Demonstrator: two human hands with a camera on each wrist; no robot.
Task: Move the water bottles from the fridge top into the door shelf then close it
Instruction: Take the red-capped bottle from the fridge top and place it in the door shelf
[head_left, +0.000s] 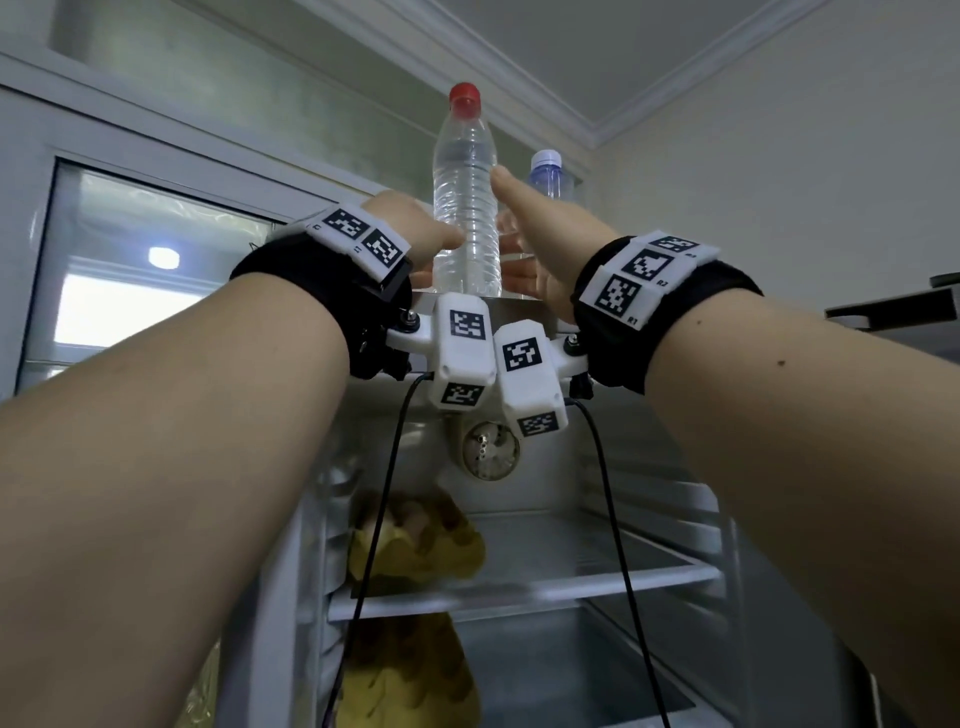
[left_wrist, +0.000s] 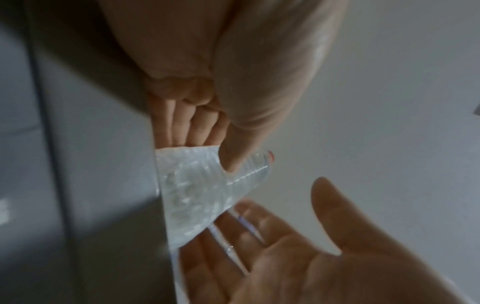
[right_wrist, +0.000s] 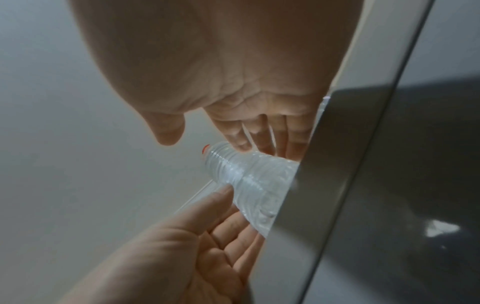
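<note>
L hand (head_left: 415, 236) is up at the front edge of the fridge top (head_left: 511, 301), thumb pressed on the near side of the clear ribbed plastic water bottle w/ red cap (head_left: 467, 208) and fingers reaching round its far side, so it holds the bottle's lower half; the left wrist view shows the thumb tip on the ribs. R hand (head_left: 540, 244) is just right of that bottle, spread wide, fingers straight, thumb up by the bottle's shoulder; whether the fingers touch it can't be told. It holds nothing. The red-cap bottle stands upright at the front edge of the fridge top. Behind the R hand, further back on the top, stands a 2nd clear plastic bottle w/ pale blue cap (head_left: 548, 174), mostly hidden. Below, the fridge is open: white interior shelves (head_left: 545, 582), yellow bags (head_left: 415, 545) at the left side on two levels, a round dial (head_left: 490, 451) on the back wall.
</note>
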